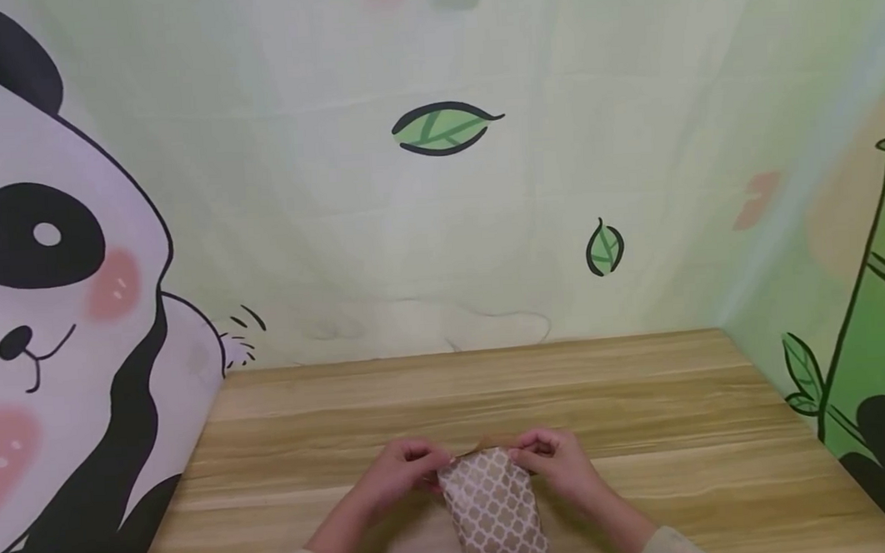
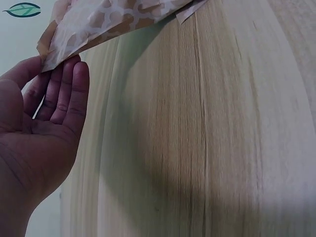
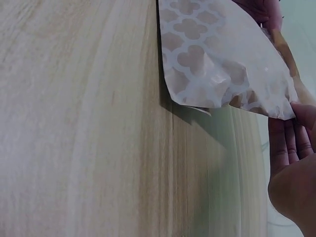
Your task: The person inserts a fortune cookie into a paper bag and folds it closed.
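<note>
A brown paper bag (image 1: 494, 508) with a white lattice pattern is held near the front middle of the table. My left hand (image 1: 403, 472) pinches its far left corner between thumb and fingers. At the far right corner, my right hand (image 1: 561, 462) pinches the paper the same way. In the left wrist view the left hand (image 2: 47, 106) has its thumb on the bag's corner (image 2: 103, 24). From the right wrist, the bag (image 3: 197, 54) looks creased near its bottom edge, with the right hand (image 3: 296, 148) at its corner. What is inside the bag cannot be seen.
The wood-grain table (image 1: 308, 434) spreads out around the bag. Behind it hangs a pale green cloth backdrop (image 1: 335, 232) printed with leaves, a panda (image 1: 55, 330) on the left and bamboo (image 1: 873, 329) on the right.
</note>
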A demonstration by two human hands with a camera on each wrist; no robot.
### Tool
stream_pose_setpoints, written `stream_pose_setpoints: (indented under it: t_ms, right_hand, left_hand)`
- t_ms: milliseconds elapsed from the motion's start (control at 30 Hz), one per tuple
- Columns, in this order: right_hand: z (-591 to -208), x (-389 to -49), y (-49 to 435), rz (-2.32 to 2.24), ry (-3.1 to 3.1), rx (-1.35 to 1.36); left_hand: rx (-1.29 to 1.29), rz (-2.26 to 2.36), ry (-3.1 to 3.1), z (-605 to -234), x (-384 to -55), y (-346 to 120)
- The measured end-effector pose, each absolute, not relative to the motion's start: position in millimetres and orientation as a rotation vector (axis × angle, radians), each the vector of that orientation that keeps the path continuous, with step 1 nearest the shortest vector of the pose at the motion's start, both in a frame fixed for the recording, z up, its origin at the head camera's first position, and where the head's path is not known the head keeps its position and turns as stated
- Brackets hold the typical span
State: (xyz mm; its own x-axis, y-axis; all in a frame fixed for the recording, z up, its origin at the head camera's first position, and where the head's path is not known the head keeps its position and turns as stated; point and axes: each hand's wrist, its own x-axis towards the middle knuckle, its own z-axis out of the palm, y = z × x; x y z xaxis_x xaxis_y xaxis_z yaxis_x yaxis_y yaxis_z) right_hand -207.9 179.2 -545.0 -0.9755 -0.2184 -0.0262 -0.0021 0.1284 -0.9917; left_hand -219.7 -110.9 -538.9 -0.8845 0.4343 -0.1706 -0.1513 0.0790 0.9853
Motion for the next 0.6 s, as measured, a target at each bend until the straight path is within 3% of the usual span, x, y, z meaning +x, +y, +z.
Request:
stream_pose_setpoints:
  t_ms: [600]
  right_hand:
    - [-540.1, -206.6, 177.0, -1.964, 2.213, -0.204]
  left_hand:
    - [0.358, 1.781, 1.995, -535.1, -221.8, -115.2]
